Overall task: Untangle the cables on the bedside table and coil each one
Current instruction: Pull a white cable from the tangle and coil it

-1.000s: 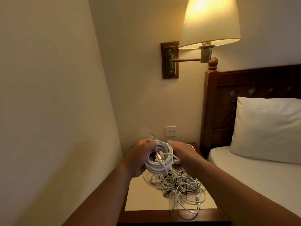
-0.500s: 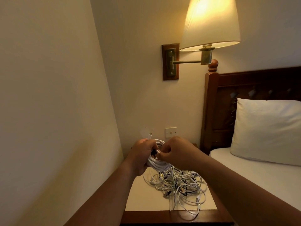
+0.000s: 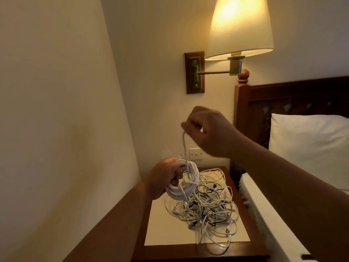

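Cable is what both hands are busy with. The left hand point(image 3: 162, 178) has its grip curled round a thick white coil point(image 3: 187, 188), held just above the back left part of the desk point(image 3: 170, 252), with the loops gathered in the palm so they cannot spring apart. From that coil a loose tail point(image 3: 184, 146) runs straight up to the right hand point(image 3: 209, 133), raised well above it, whose grip pinches the tail's end between thumb and fingertips. With the tail drawn taut like that, I'd judge it is being pulled through or round the loops to bind the bundle, so this one cable looks nearly done. Below and to the right of the coil, the tangle point(image 3: 207, 205) of thin white and dark cables lies heaped on the pale panel point(image 3: 164, 231) set into the desk top. It spreads from the middle toward the front right corner, a loop or two trailing past the panel's front edge. Whether the coil is quite free of the heap I cannot tell; a strand seems to hang from it into the pile. A lit wall lamp point(image 3: 239, 27) hangs above the desk's back edge, and the bed point(image 3: 264, 214) stands against its right side.
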